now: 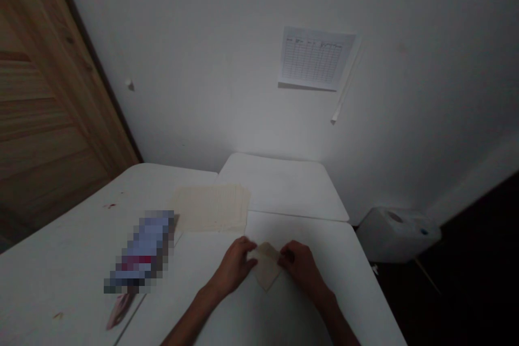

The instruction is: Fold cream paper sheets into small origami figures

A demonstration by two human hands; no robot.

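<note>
A small beige sheet, like folded paper (266, 271), lies on the white table between my hands, one point facing me and a darker folded flap at its far end. At its left corner, my left hand (235, 266) has thumb and fingers curled about the edge. My right hand (300, 264) pinches the opposite corner, its fingers bent inward. Beyond my left hand rests a flat stack of similar beige sheets (211, 208), slightly fanned at the right side.
A pixelated blue-and-red object (141, 248) with a pink strap (118, 309) lies left on the white tabletop (73, 265). A printed sheet (316, 59) hangs on the wall. A white box (397, 235) stands right of the table; a wooden door (48, 92) is at left.
</note>
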